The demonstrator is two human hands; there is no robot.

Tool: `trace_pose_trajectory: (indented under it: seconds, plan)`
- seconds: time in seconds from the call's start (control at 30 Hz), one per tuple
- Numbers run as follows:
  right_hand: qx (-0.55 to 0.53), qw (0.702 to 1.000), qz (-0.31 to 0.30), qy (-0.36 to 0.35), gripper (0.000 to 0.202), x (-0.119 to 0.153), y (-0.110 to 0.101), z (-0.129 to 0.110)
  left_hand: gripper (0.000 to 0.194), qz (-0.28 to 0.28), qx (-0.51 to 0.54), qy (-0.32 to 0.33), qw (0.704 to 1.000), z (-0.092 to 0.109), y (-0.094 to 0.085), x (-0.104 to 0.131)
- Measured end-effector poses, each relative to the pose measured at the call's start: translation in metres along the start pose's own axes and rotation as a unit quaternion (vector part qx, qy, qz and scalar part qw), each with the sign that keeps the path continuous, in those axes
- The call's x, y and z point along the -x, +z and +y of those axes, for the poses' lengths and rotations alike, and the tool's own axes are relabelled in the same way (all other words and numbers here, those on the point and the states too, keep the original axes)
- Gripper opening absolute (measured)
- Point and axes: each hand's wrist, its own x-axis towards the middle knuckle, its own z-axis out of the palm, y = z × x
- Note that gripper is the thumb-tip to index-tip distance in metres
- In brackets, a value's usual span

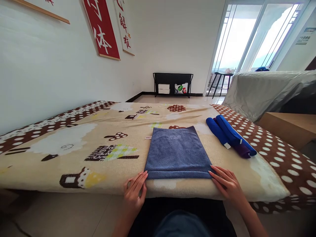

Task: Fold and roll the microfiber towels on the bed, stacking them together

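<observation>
A blue-grey towel (176,151) lies flat on the bed, with pale lettering near its far edge and a white tag at its left side. Its near edge is turned over into a narrow fold. My left hand (135,187) grips the left end of that fold, fingers together. At the opposite end, my right hand (227,182) has its fingertips on the fold's right corner; the thumb side is partly hidden. Several rolled towels (229,135), bright blue and dark purple, rest together to the right of the flat one.
A cream blanket (74,161) with cartoon prints and a brown polka-dot border covers the bed. Beyond its far edge stands a black rack (172,80) holding boxes. On the right are a cardboard box (288,128), a plastic-covered piece of furniture (266,85) and a dark stool (221,80).
</observation>
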Motion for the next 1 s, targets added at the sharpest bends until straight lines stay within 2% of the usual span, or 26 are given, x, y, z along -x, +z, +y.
trace_pose_trajectory:
  seconds: [0.2, 0.3, 0.4, 0.47, 0.6, 0.77, 0.87, 1.0]
  plan:
    - [-0.039, 0.994, 0.051, 0.090, 0.025, 0.001, 0.002, 0.001, 0.035, -0.024, 0.071, -0.053, 0.996, -0.003, -0.002, -0.004]
    - [-0.071, 0.987, 0.056, 0.129, 0.023, -0.002, 0.001, -0.001, 0.035, -0.037, 0.084, -0.061, 0.994, -0.006, -0.002, -0.003]
    - [-0.078, 0.980, 0.062, 0.172, 0.025, -0.004, 0.004, -0.002, 0.035, -0.025, 0.084, -0.059, 0.994, -0.006, -0.001, -0.003]
    - [-0.058, 0.975, 0.093, 0.191, 0.028, -0.004, 0.010, -0.003, 0.034, -0.014, 0.079, -0.056, 0.995, -0.006, 0.001, -0.003]
    - [-0.015, 0.977, 0.155, 0.149, 0.018, 0.002, 0.019, -0.005, 0.034, -0.007, 0.060, -0.045, 0.997, -0.006, 0.004, -0.001]
    - [-0.012, 0.992, 0.089, 0.086, 0.029, 0.012, 0.014, -0.003, 0.034, -0.003, 0.030, -0.040, 0.999, -0.007, 0.005, 0.002]
    - [-0.004, 0.995, 0.055, 0.088, 0.032, 0.011, 0.008, -0.004, 0.032, -0.003, 0.041, -0.052, 0.998, -0.009, 0.006, -0.001]
    - [0.021, 0.994, 0.050, 0.099, 0.024, 0.001, 0.009, -0.002, 0.025, -0.002, 0.080, -0.081, 0.994, -0.011, 0.006, -0.009]
